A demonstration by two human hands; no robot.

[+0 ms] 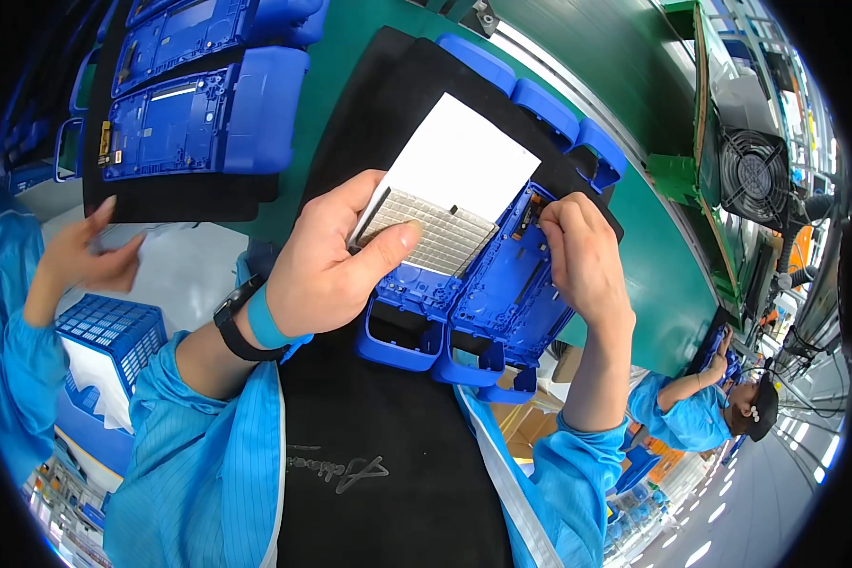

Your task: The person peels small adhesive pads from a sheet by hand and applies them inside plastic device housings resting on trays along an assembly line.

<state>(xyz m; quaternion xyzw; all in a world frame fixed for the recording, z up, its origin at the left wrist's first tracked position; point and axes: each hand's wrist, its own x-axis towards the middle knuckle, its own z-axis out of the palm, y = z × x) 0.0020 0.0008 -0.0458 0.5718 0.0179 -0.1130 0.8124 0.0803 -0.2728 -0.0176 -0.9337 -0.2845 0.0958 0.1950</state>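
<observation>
Thumb of the left hand [329, 260] flat on a sheet of silver tiles [431, 237], fingers beneath, grasping it together with its white backing [464, 147]. Sheet is held over the blue housings at mid-bench. Right hand [587, 251]: fingertips bunched at the open blue housing [506, 293], just right of the sheet; cannot tell if anything is pinched. That housing is a shallow tray, small dark parts at its far end. Blue hollow end-caps [402, 341] at the near side, openings dark. All over a black mat [350, 123]. Upper left, another blue housing [175, 123], light strip inside, on a black pad [175, 199]. Lower left, blue lattice basket [114, 327], contents unclear. Co-worker's hand [85, 256] above it, blurred, fingers spread.
</observation>
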